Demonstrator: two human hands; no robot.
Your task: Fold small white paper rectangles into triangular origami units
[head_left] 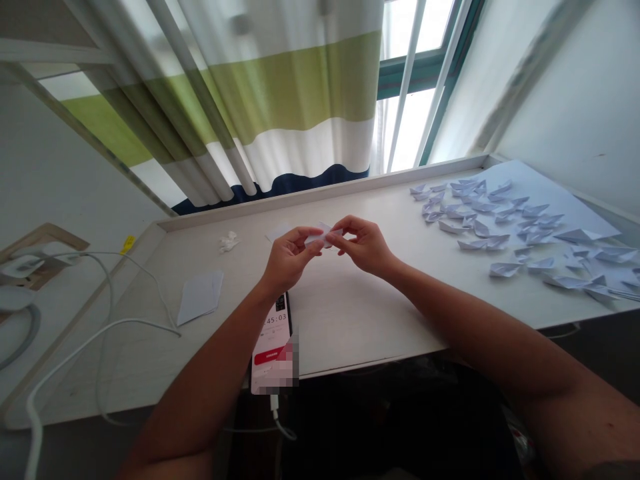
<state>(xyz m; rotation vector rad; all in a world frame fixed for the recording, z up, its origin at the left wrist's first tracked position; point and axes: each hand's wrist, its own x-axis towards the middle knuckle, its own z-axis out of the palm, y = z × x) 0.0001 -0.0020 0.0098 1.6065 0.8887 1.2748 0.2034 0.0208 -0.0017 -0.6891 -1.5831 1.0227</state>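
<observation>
A small piece of folded white paper (316, 236) is held up over the middle of the desk, between both hands. My left hand (290, 257) pinches its left side with thumb and fingers. From the right, my right hand (364, 245) grips the other side between thumb and fingertips. The fingers cover much of the paper, so its exact folded shape is hard to make out. Just behind my left hand, part of another white sheet (277, 231) lies flat on the desk.
Many folded paper boats (483, 208) cover the right of the white desk (360, 320). A stack of paper (200, 297) and a crumpled scrap (229, 242) lie left. A plugged-in phone (270, 370) rests at the front edge; white cables (107, 327) cross the left side.
</observation>
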